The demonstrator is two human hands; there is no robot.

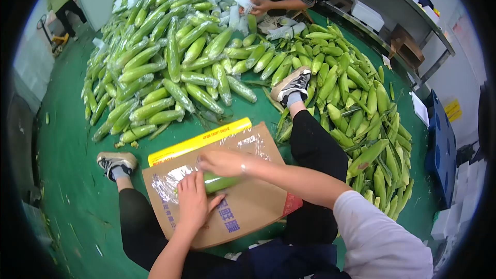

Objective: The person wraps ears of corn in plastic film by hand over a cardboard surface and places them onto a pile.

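A green ear of corn (221, 183) in its husk lies on a cardboard box (248, 217) across my lap. Clear plastic film (168, 182) is spread on the cardboard around it. My left hand (192, 199) holds the ear's left end, fingers over it and thumb apart on the near side. Just beyond the ear, my right hand (219, 163) is curled low over the film, its forearm crossing above the ear's right part. Its fingertips are slightly blurred, and what they pinch is hidden. Along the box's far edge lies a yellow wrap carton (199, 141).
Film-wrapped corn (150, 67) is heaped ahead on the green floor (72, 175). Unwrapped corn (361, 108) is piled at the right. Opposite, another person's hands (256, 6) hold pale netting. A metal table (413, 5) and a blue crate (440, 134) stand at the right.
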